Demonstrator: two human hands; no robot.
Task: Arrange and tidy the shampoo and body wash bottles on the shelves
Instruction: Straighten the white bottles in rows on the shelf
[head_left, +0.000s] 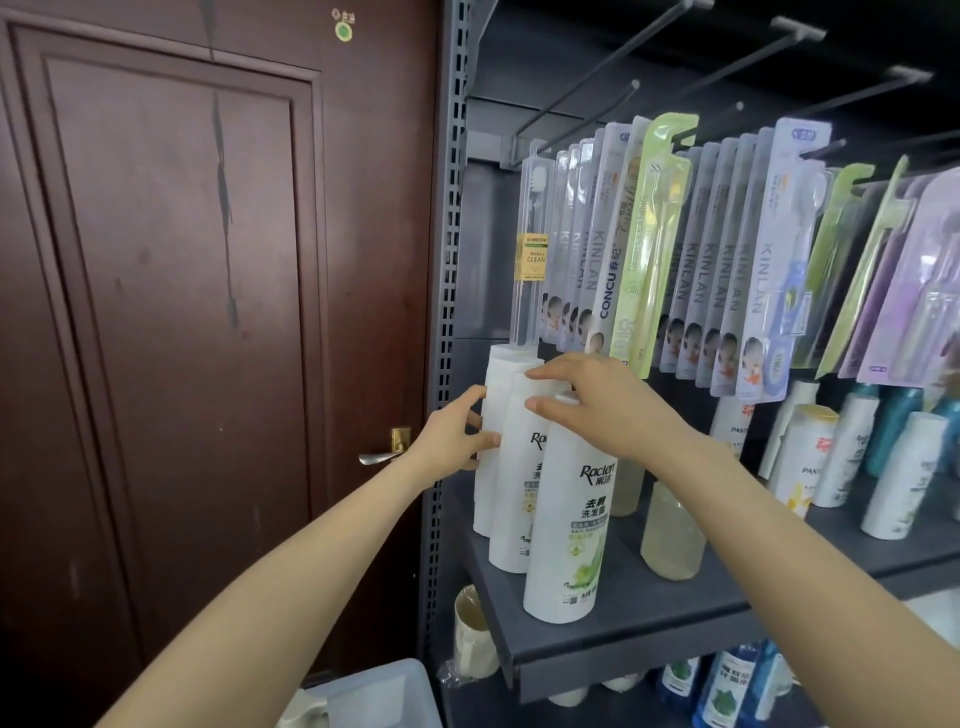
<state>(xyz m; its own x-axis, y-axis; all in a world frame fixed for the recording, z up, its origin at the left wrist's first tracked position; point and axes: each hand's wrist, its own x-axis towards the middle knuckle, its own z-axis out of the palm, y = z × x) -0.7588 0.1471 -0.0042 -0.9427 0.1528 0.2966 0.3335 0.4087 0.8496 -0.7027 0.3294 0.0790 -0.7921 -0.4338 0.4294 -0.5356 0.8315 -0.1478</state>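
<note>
Dark grey shelf (649, 618), upright white shampoo bottles (569, 519) (three in line)

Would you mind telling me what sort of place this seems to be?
Most likely a small shop's toiletries aisle: packaged toothbrushes hang on display hooks, and rows of white shampoo bottles stand on a grey metal shelf that both hands are tidying.

My right hand (597, 402) hides the front bottle's (569, 519) cap — the rear bottles' (498, 415) labels are mostly covered, and the lower-shelf bottles (727, 686) run off the frame's bottom edge.
</note>
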